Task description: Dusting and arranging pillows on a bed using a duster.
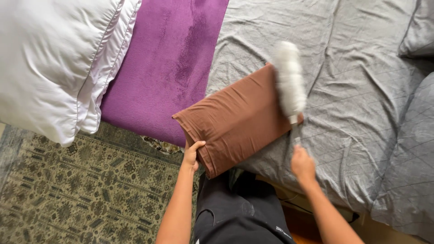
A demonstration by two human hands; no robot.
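brown pillow [235,119] — flat, smooth (left hand [192,156] gripping)

Motion-blurred white duster [288,79]

The bed [361,99] is covered by a creased grey sheet, on which a brown pillow [235,119] is laid near the edge, a purple blanket [167,63] is spread beside it, and white pillows [54,58] are stacked at the far left.
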